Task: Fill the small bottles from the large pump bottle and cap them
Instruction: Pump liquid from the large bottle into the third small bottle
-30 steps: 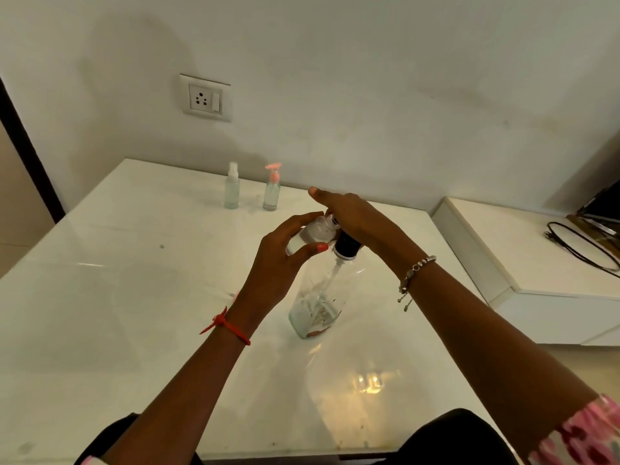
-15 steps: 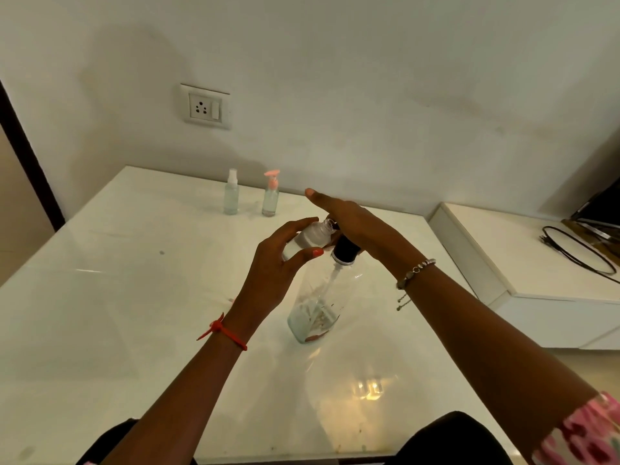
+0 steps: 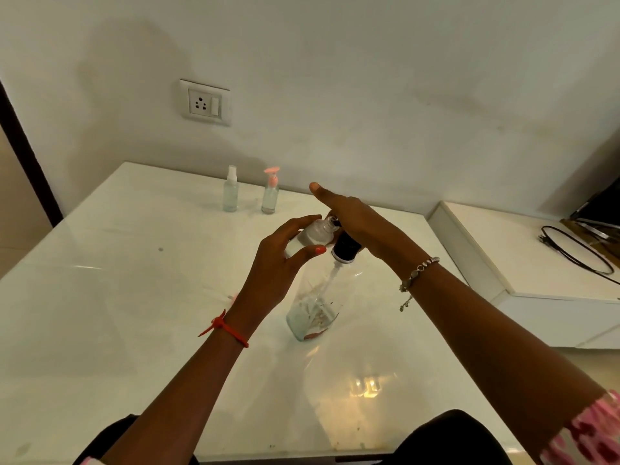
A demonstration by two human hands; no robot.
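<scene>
A large clear pump bottle [image 3: 315,307] with a black collar stands in the middle of the white table [image 3: 100,297]. My right hand [image 3: 355,216] lies flat on top of its pump head, fingers straight. My left hand [image 3: 278,263] grips a small clear bottle [image 3: 312,234], tilted with its open neck at the pump's spout. Two more small bottles stand at the back of the table: one with a white spray top [image 3: 230,193] and one with a pink pump top [image 3: 270,191].
A wall socket [image 3: 204,103] is on the wall behind the table. To the right stands a lower white unit [image 3: 523,263] with a black cable [image 3: 577,250] on it. A small pink object [image 3: 234,298] lies on the table, mostly hidden behind my left wrist.
My hands and both bottles sit a little higher and farther back in the picture. The grip on the small bottle and the flat hand on the pump stay the same.
</scene>
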